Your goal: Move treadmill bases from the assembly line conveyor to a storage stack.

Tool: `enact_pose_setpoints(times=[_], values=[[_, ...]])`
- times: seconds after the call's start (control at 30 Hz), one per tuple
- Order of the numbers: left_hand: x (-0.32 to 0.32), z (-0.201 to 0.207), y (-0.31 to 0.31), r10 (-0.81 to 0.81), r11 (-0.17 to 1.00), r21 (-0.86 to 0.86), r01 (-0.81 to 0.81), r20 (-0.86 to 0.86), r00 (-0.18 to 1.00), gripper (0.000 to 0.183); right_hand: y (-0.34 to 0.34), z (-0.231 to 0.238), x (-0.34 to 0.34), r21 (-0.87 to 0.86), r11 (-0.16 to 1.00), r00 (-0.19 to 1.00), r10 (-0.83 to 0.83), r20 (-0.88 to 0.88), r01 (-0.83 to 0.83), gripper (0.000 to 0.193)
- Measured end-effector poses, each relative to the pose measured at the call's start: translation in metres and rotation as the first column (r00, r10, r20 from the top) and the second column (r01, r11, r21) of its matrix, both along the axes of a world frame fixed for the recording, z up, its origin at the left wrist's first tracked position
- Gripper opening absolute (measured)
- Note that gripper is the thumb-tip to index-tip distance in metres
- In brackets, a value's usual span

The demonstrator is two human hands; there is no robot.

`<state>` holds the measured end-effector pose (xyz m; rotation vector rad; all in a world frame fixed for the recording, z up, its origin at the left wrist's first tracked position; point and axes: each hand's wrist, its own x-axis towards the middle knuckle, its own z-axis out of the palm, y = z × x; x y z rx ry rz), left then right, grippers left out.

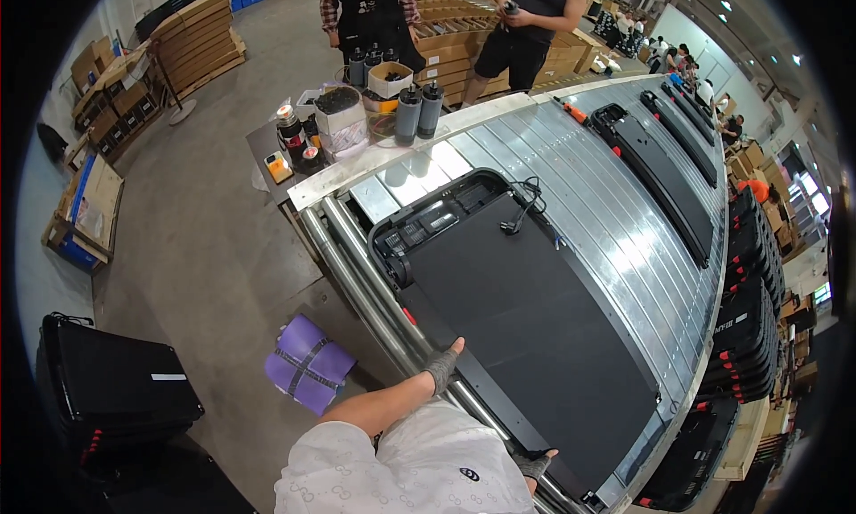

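Note:
A flat black walking-pad treadmill (526, 309) lies on the metal conveyor line in front of me, its open electronics bay (437, 218) at the far left end. A black power cord (526, 204) with a plug rests across that end. My left hand (441, 367), in a grey fingerless glove, grips the near side rail, with the thumb on top and the fingers hidden below the edge. Toward the near right corner, my right hand (538, 465), gloved alike, holds the same rail; most of its fingers are out of sight.
Metal rollers (366, 291) edge the line's left end. More treadmills (655, 180) lie farther along, with a stack of black units (744, 327) on the right. A side table holds bottles (408, 113) and boxes. Purple wrapped bundle (310, 362) on the floor; two people (526, 32) stand beyond.

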<state>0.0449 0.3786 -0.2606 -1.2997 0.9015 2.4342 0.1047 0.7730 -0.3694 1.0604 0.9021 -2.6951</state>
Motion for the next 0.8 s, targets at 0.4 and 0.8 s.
enact_pose_setpoints(times=[0.4,0.8], values=[[0.003,-0.019,-0.013,-0.033,0.982,-0.183,0.055,0.117,0.993,0.066,-0.010,0.024,0.010,-0.217,0.975,0.965,0.108,0.240,-0.055,0.060],[0.066,-0.048,-0.047,-0.362,0.849,-0.405,0.340,0.022,0.932,0.033,0.008,0.026,0.125,0.235,0.948,0.970,0.176,0.171,-0.213,0.039]])
